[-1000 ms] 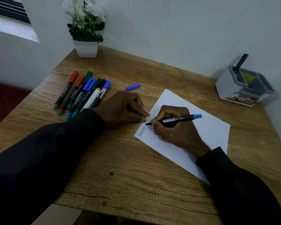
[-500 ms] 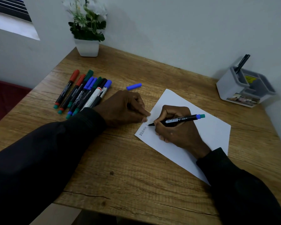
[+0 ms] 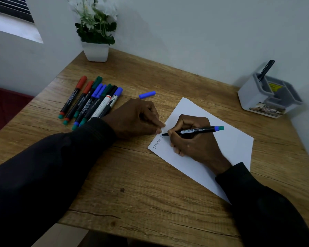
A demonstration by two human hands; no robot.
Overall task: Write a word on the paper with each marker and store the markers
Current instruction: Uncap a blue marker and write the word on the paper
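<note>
A white sheet of paper lies tilted on the wooden table, with "Vittoria" written along its near-left edge. My right hand grips an uncapped black-barrelled marker with a blue and teal rear end; its tip touches the paper just past that word, where a new stroke shows. My left hand rests curled on the table, fingertips pressing the paper's left edge. The marker's blue cap lies loose behind my left hand. Several capped markers in red, green, blue and black lie in a row at the left.
A grey desk organiser with one black pen standing in it sits at the far right by the wall. A white pot of flowers stands at the far left corner. The table's edge runs close on the left and front.
The marker tip has moved a little further along the paper's edge, past the finished word, and a new stroke has appeared there. My left hand has stayed on the paper's edge.
</note>
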